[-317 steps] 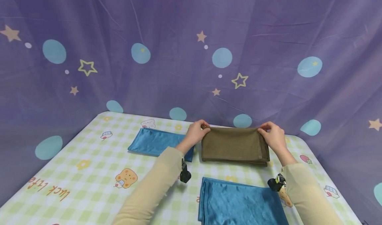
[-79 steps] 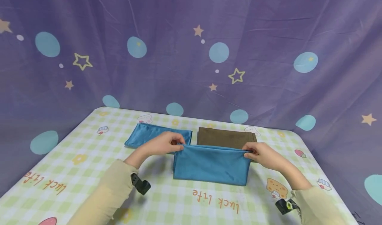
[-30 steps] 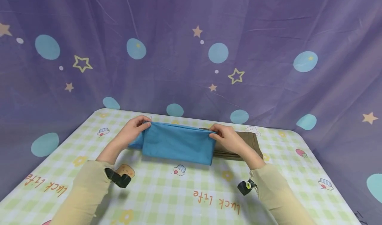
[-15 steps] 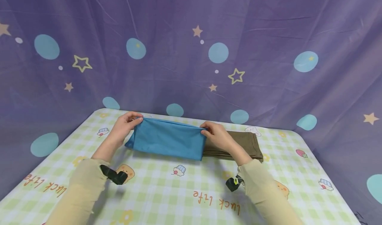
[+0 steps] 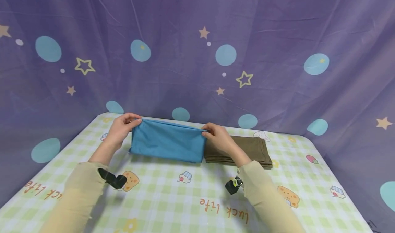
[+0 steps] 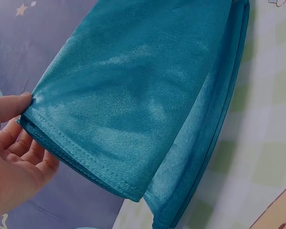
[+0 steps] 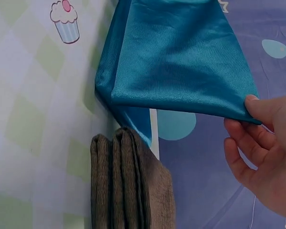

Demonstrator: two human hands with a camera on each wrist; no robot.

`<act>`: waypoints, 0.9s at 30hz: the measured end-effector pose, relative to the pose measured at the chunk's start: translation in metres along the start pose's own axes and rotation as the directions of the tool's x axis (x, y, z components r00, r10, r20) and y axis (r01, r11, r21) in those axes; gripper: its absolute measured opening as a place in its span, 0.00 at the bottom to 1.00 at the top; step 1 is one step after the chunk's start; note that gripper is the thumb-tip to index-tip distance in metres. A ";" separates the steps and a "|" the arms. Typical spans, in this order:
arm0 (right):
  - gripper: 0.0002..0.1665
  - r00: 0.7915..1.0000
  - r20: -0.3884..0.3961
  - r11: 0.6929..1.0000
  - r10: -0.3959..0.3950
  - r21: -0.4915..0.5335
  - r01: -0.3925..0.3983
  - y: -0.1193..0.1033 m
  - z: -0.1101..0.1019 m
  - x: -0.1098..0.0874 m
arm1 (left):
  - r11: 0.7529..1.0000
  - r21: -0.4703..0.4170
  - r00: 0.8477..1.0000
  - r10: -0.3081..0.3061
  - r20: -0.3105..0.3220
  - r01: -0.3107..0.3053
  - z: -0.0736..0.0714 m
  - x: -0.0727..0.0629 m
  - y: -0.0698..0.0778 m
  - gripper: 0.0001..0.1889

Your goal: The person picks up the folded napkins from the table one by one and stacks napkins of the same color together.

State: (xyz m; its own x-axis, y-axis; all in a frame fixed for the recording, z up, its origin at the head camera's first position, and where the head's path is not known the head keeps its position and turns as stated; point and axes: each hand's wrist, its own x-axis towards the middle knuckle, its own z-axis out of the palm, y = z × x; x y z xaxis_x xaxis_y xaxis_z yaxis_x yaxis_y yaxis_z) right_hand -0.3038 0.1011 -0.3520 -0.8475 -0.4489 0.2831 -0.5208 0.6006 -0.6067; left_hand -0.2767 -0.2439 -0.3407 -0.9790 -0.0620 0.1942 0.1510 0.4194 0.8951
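My left hand [image 5: 121, 128] pinches the upper left corner of a folded blue cloth [image 5: 168, 140], thumb in front and fingers behind. At its upper right corner, my right hand [image 5: 219, 138] pinches it the same way. The cloth hangs stretched between the two hands with a smooth, shiny face; a stitched hem shows in the left wrist view. Below it lies another folded blue cloth [image 6: 178, 176], mostly hidden from the head view by the held one. A folded brown cloth [image 5: 253, 149] in several thick layers lies just right of the blue ones, partly behind my right wrist.
A white and green checked tablecloth [image 5: 166, 195] with cartoon prints and lettering covers the table. Behind its far edge hangs a purple curtain [image 5: 182, 82] with stars and blue ovals. A small black camera [image 5: 112, 178] is strapped to my left wrist, another [image 5: 233, 186] to my right.
Earliest, both hands held the brown cloth, while a blue one lay at the front. Since then the hands have taken that blue cloth and moved it left and back, over the other blue cloth.
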 end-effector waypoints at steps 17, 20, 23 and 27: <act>0.10 0.999 0.000 0.999 0.033 0.027 -0.033 -0.008 0.017 0.013 | 0.999 0.017 0.998 -0.037 -0.051 0.038 -0.008 0.011 -0.001 0.20; 0.11 0.999 0.005 0.998 0.053 0.035 -0.053 -0.005 0.020 0.015 | 0.998 0.017 0.998 -0.055 -0.040 0.055 -0.006 0.014 -0.003 0.19; 0.11 0.997 0.006 0.996 0.076 0.045 -0.076 -0.002 0.022 0.016 | 0.997 0.016 0.997 -0.074 -0.033 0.075 -0.004 0.017 -0.006 0.21; 0.11 0.995 0.006 0.994 0.096 0.045 -0.096 0.001 0.025 0.019 | 0.995 0.031 0.995 -0.098 -0.033 0.099 0.000 0.021 -0.010 0.22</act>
State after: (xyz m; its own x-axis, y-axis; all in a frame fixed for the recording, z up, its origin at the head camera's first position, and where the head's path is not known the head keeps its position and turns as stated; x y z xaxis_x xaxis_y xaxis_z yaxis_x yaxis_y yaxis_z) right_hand -0.3178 0.0763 -0.3658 -0.8930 -0.3930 0.2194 -0.4318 0.6107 -0.6637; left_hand -0.2984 -0.2496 -0.3454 -0.9840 -0.1327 0.1190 0.0493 0.4389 0.8972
